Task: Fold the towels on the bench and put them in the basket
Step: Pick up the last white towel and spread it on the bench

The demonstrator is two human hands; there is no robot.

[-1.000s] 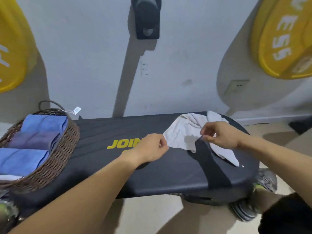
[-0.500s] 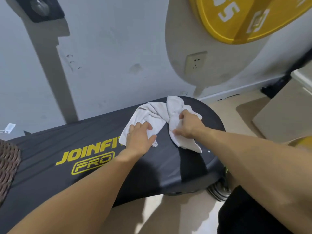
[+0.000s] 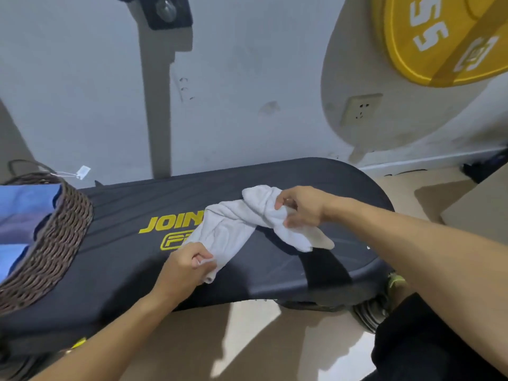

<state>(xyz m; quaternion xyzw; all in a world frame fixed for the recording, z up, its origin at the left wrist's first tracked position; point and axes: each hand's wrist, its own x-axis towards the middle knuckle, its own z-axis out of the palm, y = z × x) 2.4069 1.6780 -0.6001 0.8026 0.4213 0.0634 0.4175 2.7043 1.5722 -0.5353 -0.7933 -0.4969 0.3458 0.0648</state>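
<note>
Both hands pinch a twisted white towel lying mid-worktop: left hand at the near corner, right hand farther along. Pulling corners apart should flatten it for folding.

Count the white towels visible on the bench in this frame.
1. The white towel lies bunched mid-bench, held by both hands. Blue towels sit in the basket; others may be hidden there.

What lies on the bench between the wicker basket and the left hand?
Nothing: in the head view that stretch of black bench between wicker basket and left hand is bare padding.
</note>
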